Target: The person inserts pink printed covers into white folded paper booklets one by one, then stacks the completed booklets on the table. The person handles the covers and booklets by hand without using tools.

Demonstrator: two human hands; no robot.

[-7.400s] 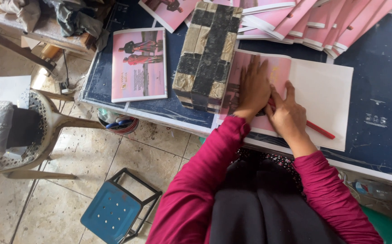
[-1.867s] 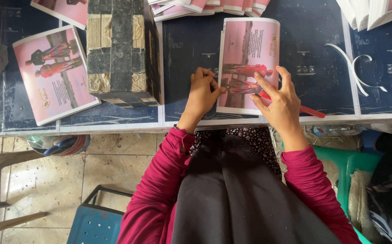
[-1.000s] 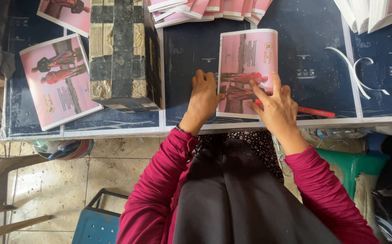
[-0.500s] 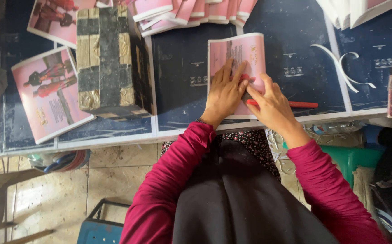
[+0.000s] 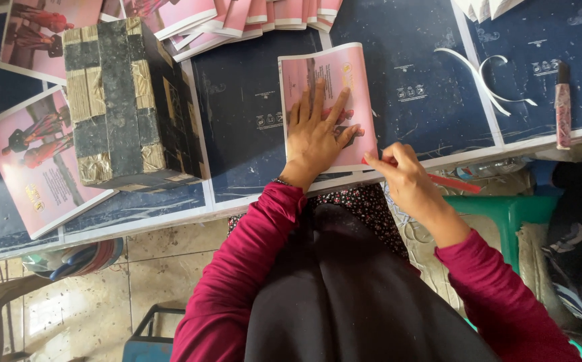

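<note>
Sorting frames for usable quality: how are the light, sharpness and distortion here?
Head view: soft, even daylight; pale glare on the floor tiles at lower left; the left hand flat on the pink booklet and the right hand holding the red stick are sharp; table edges bow slightly, wide-angle style.

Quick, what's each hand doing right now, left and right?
Left hand: open, pressed flat on the pink folded sheet.
Right hand: closed on the red stick.

floor [image 5: 96, 295]: beige tiles | table [image 5: 251, 100]: dark blue | stool [image 5: 499, 208]: green
</note>
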